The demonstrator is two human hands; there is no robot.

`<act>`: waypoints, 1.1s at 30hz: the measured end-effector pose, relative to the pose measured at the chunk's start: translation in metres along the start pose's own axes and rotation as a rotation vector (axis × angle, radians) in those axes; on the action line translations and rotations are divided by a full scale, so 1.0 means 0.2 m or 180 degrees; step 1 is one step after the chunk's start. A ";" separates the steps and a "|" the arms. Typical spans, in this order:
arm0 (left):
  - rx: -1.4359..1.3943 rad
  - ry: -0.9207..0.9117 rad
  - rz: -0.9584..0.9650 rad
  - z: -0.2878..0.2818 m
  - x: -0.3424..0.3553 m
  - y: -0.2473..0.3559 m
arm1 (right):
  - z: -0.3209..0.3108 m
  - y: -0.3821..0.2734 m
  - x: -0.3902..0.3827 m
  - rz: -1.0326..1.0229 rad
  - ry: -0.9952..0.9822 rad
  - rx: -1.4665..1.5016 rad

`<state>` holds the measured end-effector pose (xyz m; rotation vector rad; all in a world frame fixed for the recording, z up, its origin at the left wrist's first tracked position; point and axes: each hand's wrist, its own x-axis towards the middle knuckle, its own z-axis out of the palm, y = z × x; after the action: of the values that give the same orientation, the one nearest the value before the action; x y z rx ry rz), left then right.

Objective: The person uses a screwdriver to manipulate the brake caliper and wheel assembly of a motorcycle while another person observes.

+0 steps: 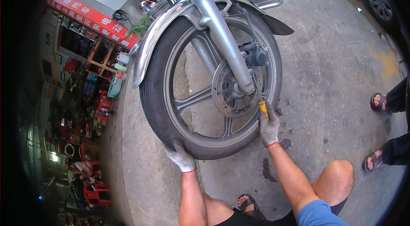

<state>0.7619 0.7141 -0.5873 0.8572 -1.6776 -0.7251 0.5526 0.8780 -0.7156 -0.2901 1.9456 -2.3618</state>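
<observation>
A motorcycle's front wheel [183,108] with a black tyre [156,115] fills the middle of the view. My left hand [181,159], in a grey-white glove with a red cuff edge, grips the tyre low on its left side; part of its fingers is hidden. Gloved the same way, my right hand [269,128] is closed around a screwdriver [263,110] with a yellow handle. Its thin shaft points up toward the lower end of the silver fork leg [228,44], beside the brake disc [220,87]. The brake caliper [256,56] sits just above, right of the fork.
A chrome mudguard [149,48] arches over the wheel. At the right stands another person in sandals [373,160], below a parked car's wheel [379,1]. On the left are a cluttered shop front, a red banner [92,19] and a red chair [97,194].
</observation>
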 end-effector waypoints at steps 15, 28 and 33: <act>0.0042 0.0012 0.0039 0.01 0.03 0.13 | -0.28 -0.30 0.15 0.1908 -0.1752 0.0581; -0.0050 -0.0027 0.0129 0.01 0.00 0.02 | -0.05 0.02 0.07 0.0550 -0.0720 0.0267; -0.0037 -0.0075 0.0086 -0.01 0.01 -0.01 | -0.02 0.00 0.05 0.0301 -0.0424 -0.0163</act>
<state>0.7641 0.7113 -0.5873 0.8190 -1.7013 -0.7285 0.5419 0.8800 -0.7160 -0.3412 1.9169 -2.1781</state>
